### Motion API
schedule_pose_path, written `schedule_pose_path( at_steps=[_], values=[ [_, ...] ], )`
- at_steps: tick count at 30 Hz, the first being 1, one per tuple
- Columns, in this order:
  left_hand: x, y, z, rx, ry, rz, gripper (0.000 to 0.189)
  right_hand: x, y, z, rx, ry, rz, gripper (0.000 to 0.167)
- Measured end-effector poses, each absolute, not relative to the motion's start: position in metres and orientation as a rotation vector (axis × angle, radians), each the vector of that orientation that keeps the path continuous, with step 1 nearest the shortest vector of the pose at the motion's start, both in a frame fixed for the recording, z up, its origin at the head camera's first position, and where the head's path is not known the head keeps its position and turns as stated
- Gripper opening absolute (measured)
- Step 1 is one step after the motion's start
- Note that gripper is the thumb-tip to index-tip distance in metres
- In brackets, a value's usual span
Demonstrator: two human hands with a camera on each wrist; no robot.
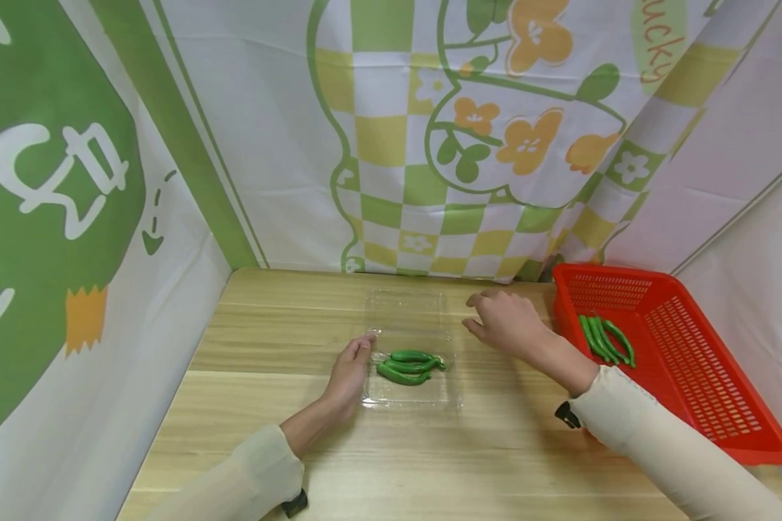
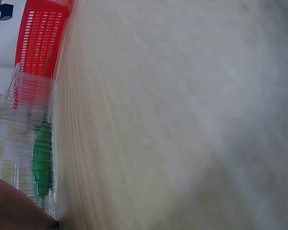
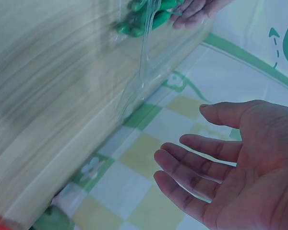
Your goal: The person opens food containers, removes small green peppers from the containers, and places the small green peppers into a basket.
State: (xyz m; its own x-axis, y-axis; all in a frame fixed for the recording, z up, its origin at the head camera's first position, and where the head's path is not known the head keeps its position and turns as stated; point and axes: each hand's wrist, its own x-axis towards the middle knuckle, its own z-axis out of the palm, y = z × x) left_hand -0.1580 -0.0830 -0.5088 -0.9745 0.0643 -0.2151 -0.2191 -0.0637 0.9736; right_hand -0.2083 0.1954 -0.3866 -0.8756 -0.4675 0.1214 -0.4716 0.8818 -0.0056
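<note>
The left hand [image 1: 347, 376] touches the left edge of the clear box [image 1: 410, 402] — whether it pinches the wall I cannot tell — and a light steadying touch should serve best, since such thin plastic would likely buckle. Green peppers [image 1: 407, 367] lie inside the near half, kept best clear of the rim, with the lid [image 1: 407, 311] beyond. The right hand [image 1: 508, 322], empty, fingers loosely spread, hangs near the lid's right side; farther right, a red basket [image 1: 697, 347] holds more peppers [image 1: 601, 339].

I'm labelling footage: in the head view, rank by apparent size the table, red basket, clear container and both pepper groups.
Table
Red basket
Clear container
Container peppers, basket peppers: too alike to rank
</note>
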Motion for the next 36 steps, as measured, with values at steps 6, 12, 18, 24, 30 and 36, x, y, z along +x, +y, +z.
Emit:
schedule_pose_path(
  at_steps=[6, 12, 18, 24, 30, 36],
  values=[
    [-0.158, -0.083, -0.508, -0.172, 2.005, 2.15, 0.044, -0.201, 0.181, -0.394, 0.802, -2.927, 0.039, 0.034],
    [-0.158, -0.083, -0.508, -0.18, 2.002, 2.154, 0.044, -0.192, 0.166, -0.402, 0.889, -2.897, 0.02, 0.034],
    [-0.158, -0.083, -0.508, -0.161, 1.978, 2.159, 0.045, -0.185, 0.154, -0.409, 0.943, -2.932, 0.078, 0.033],
    [-0.158, -0.083, -0.507, -0.154, 1.981, 2.154, 0.045, -0.182, 0.144, -0.418, 0.991, -3.004, 0.155, 0.031],
    [-0.158, -0.083, -0.507, -0.159, 1.972, 2.16, 0.045, -0.18, 0.133, -0.427, 1.067, -3.01, 0.199, 0.026],
    [-0.158, -0.084, -0.507, -0.149, 1.96, 2.159, 0.045, -0.179, 0.121, -0.439, 1.13, -3.002, 0.265, 0.016]
  ],
)
